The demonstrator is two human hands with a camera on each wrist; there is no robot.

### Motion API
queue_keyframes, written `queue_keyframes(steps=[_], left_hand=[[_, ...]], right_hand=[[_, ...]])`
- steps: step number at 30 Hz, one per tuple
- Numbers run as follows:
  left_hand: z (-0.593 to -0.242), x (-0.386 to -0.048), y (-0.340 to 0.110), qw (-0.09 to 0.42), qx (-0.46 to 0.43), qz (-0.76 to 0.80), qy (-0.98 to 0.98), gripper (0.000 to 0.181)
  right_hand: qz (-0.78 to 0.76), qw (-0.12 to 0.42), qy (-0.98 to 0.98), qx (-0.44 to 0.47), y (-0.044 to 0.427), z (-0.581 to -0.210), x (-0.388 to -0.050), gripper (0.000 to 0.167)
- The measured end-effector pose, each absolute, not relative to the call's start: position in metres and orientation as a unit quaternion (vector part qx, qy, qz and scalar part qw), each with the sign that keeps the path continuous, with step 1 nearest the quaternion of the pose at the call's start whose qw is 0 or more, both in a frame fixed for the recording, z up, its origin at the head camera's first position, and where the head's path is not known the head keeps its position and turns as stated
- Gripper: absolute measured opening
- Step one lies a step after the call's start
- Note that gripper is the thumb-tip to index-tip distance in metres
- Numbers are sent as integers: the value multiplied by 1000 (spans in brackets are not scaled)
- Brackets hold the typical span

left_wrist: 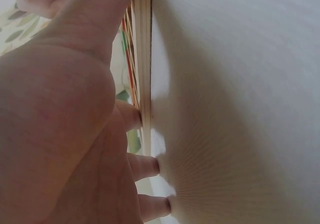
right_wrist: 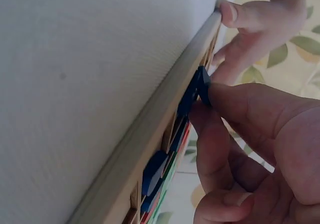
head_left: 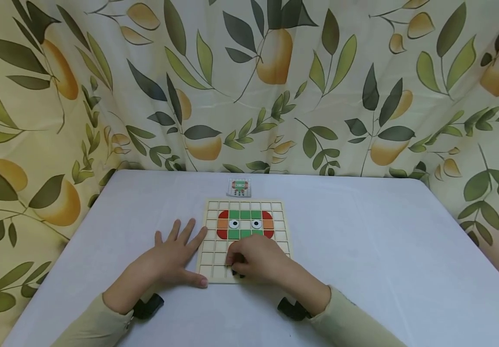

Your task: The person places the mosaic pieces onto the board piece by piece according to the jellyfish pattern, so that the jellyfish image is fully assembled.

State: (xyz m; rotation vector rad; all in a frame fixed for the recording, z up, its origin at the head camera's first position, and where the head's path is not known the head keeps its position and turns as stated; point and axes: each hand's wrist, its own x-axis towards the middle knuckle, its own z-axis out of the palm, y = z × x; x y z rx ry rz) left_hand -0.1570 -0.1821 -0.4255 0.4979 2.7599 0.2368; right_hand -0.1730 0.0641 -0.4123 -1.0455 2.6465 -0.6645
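A wooden grid board [head_left: 209, 246] lies on the table, with red, orange and green tiles [head_left: 245, 214] and two eye tiles [head_left: 256, 224] set in its upper half. My right hand [head_left: 260, 258] is over the board's lower middle. Between its thumb and index finger it pinches a dark blue tile [right_wrist: 203, 84], tilted at the grid, beside other dark blue tiles [right_wrist: 155, 171] lying in the board. My left hand [head_left: 171, 258] spreads its fingers at the board's left side, thumb by the near left corner and index finger touching the edge. Some lower cells are hidden beneath my right hand.
A small picture card [head_left: 239, 187] showing a similar coloured figure lies just beyond the board. White cloth covers the table [head_left: 362, 241]. A leaf-and-fruit patterned curtain [head_left: 249, 120] hangs behind and to the sides. Dark wrist straps [head_left: 148, 306] sit on both wrists.
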Motion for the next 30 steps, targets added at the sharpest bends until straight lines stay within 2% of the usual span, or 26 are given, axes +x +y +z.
queue_keyframes(steps=[9, 22, 30], left_hand=[[-424, -155, -183, 160, 175, 80, 968, 125], [-428, -156, -182, 160, 171, 79, 969, 127], [-429, -157, -182, 165, 167, 79, 969, 127]], right_hand=[[-194, 104, 906, -361, 57, -410, -171, 9], [-142, 94, 919, -354, 51, -411, -168, 22], [-183, 98, 920, -332, 58, -409, -168, 26]])
